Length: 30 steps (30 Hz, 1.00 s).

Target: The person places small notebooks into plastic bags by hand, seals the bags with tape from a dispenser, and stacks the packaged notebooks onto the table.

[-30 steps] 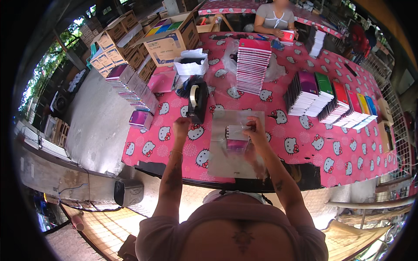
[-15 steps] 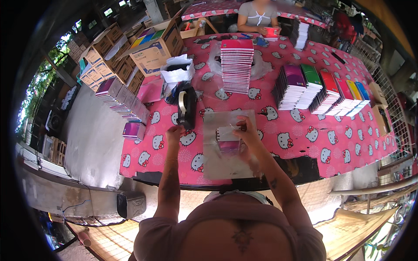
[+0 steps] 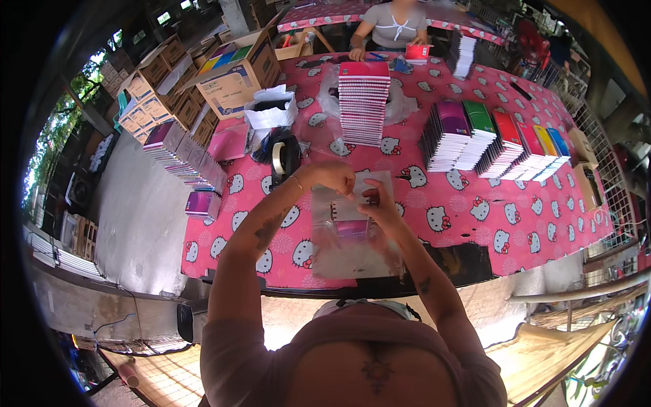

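Notebook (image 3: 352, 230), one, with a purple lower part and a white upper part, is laid on one grey sheet (image 3: 329, 261) by the table's near edge, probably so that it is reached by both hands. Farthest left, one leaning purple stack (image 3: 183, 161) and one low purple pile (image 3: 203, 203) are set apart, likely to leave working room. One tape dispenser (image 3: 288, 160) is placed just left of the sheet, seemingly for easy reach. The left hand (image 3: 332, 178) is held above the notebook's top edge, fingers bent downward; whether anything is pinched cannot be told. One tall red-topped stack (image 3: 364, 103) is stood beyond. The right hand (image 3: 381, 207) is held at the notebook's upper right, fingers curled, perhaps to steady it; its grip cannot be told. Farther right, six top covers are counted in a row (image 3: 480, 129): one purple, one green, two red, one yellow, one blue.
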Each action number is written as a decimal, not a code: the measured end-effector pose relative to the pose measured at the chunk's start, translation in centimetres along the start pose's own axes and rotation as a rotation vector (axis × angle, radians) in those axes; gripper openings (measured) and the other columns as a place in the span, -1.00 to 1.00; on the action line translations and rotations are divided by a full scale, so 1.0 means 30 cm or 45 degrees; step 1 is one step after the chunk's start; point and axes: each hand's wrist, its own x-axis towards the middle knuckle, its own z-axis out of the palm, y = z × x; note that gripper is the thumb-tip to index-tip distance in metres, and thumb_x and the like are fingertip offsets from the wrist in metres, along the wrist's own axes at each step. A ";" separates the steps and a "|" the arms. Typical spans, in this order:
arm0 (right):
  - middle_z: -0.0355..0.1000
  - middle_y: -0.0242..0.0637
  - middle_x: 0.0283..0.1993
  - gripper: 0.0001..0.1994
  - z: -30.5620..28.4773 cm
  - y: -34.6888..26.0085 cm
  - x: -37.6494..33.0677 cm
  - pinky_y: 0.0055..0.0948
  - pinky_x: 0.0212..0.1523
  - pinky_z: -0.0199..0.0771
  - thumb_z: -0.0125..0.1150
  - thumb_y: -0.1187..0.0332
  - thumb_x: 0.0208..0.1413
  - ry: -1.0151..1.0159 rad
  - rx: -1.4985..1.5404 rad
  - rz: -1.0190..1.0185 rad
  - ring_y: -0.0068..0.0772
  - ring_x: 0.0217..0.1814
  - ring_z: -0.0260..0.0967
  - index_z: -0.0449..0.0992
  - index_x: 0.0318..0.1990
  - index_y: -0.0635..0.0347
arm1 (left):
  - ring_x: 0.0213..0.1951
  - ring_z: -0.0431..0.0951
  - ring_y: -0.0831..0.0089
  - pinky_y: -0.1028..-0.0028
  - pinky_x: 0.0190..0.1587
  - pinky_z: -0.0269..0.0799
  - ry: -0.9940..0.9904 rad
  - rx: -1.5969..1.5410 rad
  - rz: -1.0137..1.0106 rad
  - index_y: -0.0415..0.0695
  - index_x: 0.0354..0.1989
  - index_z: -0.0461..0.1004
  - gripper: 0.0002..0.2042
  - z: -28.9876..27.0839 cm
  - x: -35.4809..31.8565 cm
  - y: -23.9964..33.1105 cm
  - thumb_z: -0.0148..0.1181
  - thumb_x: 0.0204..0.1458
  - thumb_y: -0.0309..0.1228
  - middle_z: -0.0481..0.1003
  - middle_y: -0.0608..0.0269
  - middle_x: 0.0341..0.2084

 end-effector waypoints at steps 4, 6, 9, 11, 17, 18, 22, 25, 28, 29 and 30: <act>0.31 -0.27 0.03 -0.30 0.084 -0.004 -0.011 -0.46 -0.07 0.44 0.37 0.52 0.01 -0.058 0.106 -0.028 -0.50 -0.03 0.33 0.23 0.33 0.04 | -0.41 0.54 0.51 0.41 -0.30 0.47 0.089 -1.090 -0.204 -0.10 -0.29 0.66 -0.74 0.290 -0.033 -0.303 0.25 0.15 -0.15 0.58 0.40 -0.50; 0.32 -0.28 0.04 -0.34 0.083 0.029 -0.014 -0.47 -0.08 0.44 0.36 0.48 0.06 -0.033 0.163 -0.088 -0.52 -0.02 0.33 0.24 0.33 0.03 | -0.30 0.56 0.50 0.40 -0.23 0.48 0.141 -1.129 -0.025 -0.11 -0.14 0.62 -0.68 0.340 -0.051 -0.299 0.17 0.21 -0.11 0.61 0.30 -0.34; 0.37 -0.40 0.08 -0.57 -0.029 0.149 -0.081 -0.47 -0.17 0.45 0.20 0.33 0.26 0.290 0.535 0.010 -0.50 -0.06 0.36 0.31 0.26 -0.01 | -0.10 0.56 0.29 0.29 -0.04 0.47 0.677 -0.302 -0.091 -0.19 0.05 0.54 -0.56 0.224 -0.021 -0.059 0.17 0.20 -0.08 0.57 0.14 -0.10; 0.44 -0.42 -0.10 -0.66 -0.108 0.285 -0.154 -0.36 -0.03 0.43 0.26 0.31 0.15 0.348 0.024 0.146 -0.48 -0.04 0.39 0.43 0.07 0.08 | 0.08 0.49 0.11 0.19 0.12 0.40 1.163 0.302 -0.029 -0.28 0.14 0.45 -0.38 0.303 -0.044 0.177 0.29 0.09 0.01 0.48 0.02 0.08; 0.60 -0.35 -0.19 -0.86 0.042 0.189 -0.321 -0.28 -0.13 0.57 0.28 0.35 0.16 -0.470 -1.327 -0.744 -0.27 -0.20 0.58 0.57 -0.17 0.17 | 0.15 0.39 0.01 0.12 0.21 0.31 0.828 0.490 -0.377 -0.30 0.20 0.34 -0.09 0.360 -0.169 0.236 0.48 -0.25 0.13 0.39 -0.03 0.08; 0.59 -0.34 -0.12 -0.86 0.031 0.205 -0.307 -0.27 -0.09 0.57 0.26 0.34 0.19 -0.505 -1.044 -0.416 -0.25 -0.14 0.58 0.58 -0.16 0.17 | 0.13 0.41 0.02 0.13 0.21 0.32 0.735 0.412 -0.399 -0.29 0.19 0.35 -0.08 0.323 -0.148 0.238 0.51 -0.29 0.12 0.41 -0.01 0.03; 0.55 -0.30 0.05 -0.80 0.018 0.191 -0.240 -0.27 -0.03 0.56 0.22 0.31 0.28 -0.380 0.614 0.303 -0.27 -0.05 0.58 0.57 -0.04 0.19 | 0.21 0.37 0.16 0.21 0.19 0.35 1.226 -0.635 -0.341 -0.27 0.21 0.32 -0.23 0.330 -0.229 0.288 0.52 -0.13 -0.11 0.38 0.06 0.14; 0.54 -0.22 0.03 -0.64 0.050 -0.058 -0.249 -0.30 0.03 0.52 0.31 0.32 0.21 -0.302 0.859 0.155 -0.27 0.00 0.54 0.46 0.10 0.27 | 0.33 0.25 0.23 0.25 0.24 0.33 1.406 -1.403 -0.116 -0.25 0.32 0.23 -0.25 0.556 -0.251 0.230 0.47 0.00 -0.24 0.26 0.06 0.28; 0.53 -0.15 0.02 -0.37 -0.089 -0.051 -0.119 -0.31 0.07 0.49 0.45 0.32 0.06 -0.476 -0.269 -0.265 -0.21 0.04 0.51 0.29 0.24 0.31 | 0.46 0.04 0.22 0.28 0.36 0.20 1.414 -1.434 -0.211 -0.18 0.48 -0.02 -0.13 0.717 -0.220 0.139 0.41 0.08 -0.30 -0.01 0.01 0.45; 0.53 -0.14 0.02 -0.27 -0.148 0.012 -0.083 -0.31 0.08 0.49 0.50 0.32 0.00 -0.533 -0.768 -0.384 -0.20 0.05 0.51 0.23 0.29 0.31 | 0.44 0.08 0.20 0.28 0.35 0.22 1.406 -1.253 -0.181 -0.19 0.46 0.02 -0.18 0.691 -0.204 0.149 0.39 0.09 -0.32 0.04 -0.01 0.43; 0.51 -0.14 0.04 -0.25 -0.161 0.061 -0.080 -0.30 0.09 0.47 0.54 0.31 -0.05 -0.458 -0.647 -0.274 -0.22 0.07 0.49 0.26 0.27 0.32 | 0.43 0.12 0.18 0.29 0.33 0.24 1.391 -1.081 -0.163 -0.20 0.44 0.07 -0.22 0.654 -0.212 0.173 0.38 0.10 -0.34 0.08 -0.03 0.41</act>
